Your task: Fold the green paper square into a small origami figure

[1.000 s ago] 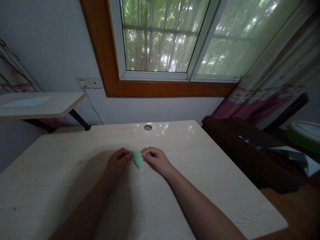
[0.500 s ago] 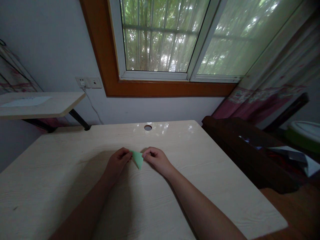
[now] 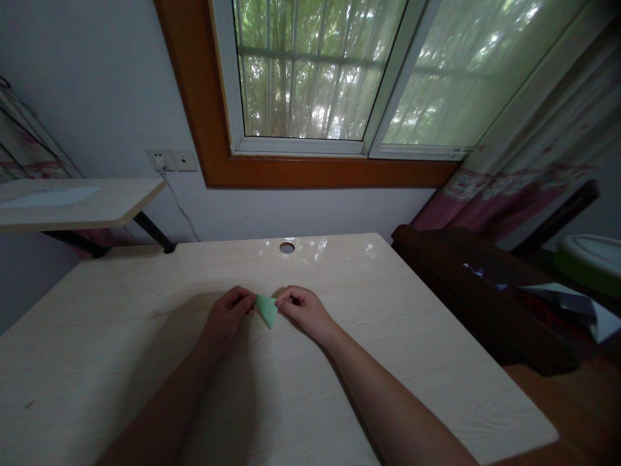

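A small light-green piece of paper (image 3: 267, 310), triangular with one point toward me, is held between my two hands over the desk (image 3: 301, 395). My left hand (image 3: 229, 317) pinches its upper left corner between thumb and forefinger. At the upper right corner, the thumb and fingertips of my right hand (image 3: 305, 310) are closed on it. The corners themselves are hidden under my fingertips.
A round cable hole (image 3: 287, 248) lies near the desk's back edge. To the left, a raised shelf (image 3: 111, 207) on black legs carries a paper sheet (image 3: 51, 197). Dark wooden furniture (image 3: 475, 298) stands right of the desk, below a curtain (image 3: 533, 162).
Almost nothing differs. The green paper and the fingertips of my left hand have shifted very slightly; both hands keep their pinch.
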The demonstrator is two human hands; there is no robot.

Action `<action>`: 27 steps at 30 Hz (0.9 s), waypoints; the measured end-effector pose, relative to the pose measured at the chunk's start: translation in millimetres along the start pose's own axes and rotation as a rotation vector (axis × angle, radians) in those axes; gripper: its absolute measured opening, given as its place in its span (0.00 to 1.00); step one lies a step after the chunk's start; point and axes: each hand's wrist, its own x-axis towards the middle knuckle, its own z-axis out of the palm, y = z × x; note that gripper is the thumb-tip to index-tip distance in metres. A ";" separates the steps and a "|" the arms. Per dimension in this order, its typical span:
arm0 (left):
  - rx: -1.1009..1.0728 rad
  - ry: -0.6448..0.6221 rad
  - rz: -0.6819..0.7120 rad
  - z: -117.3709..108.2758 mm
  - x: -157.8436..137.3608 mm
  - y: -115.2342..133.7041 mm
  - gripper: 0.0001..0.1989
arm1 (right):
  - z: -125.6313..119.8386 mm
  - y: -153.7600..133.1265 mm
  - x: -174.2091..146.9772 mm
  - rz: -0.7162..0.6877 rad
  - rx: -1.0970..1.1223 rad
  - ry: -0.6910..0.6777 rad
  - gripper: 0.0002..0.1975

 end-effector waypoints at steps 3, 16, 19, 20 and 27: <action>0.008 -0.001 0.010 -0.5 -0.5 1.1 0.10 | -0.5 1.0 0.1 0.000 -0.001 0.004 0.08; -0.030 -0.023 0.043 -2.3 0.6 -4.1 0.11 | -0.5 -0.4 0.3 -0.003 -0.030 0.015 0.07; -0.032 -0.023 0.043 -2.2 0.3 -4.9 0.13 | -1.1 1.9 0.3 -0.006 -0.027 0.012 0.07; -0.036 -0.022 0.045 -2.0 0.2 -5.2 0.13 | -1.2 2.6 0.3 -0.008 -0.023 0.012 0.07; -0.012 -0.014 0.042 -1.0 -0.3 -2.2 0.14 | -0.6 1.1 0.2 -0.006 0.002 0.018 0.07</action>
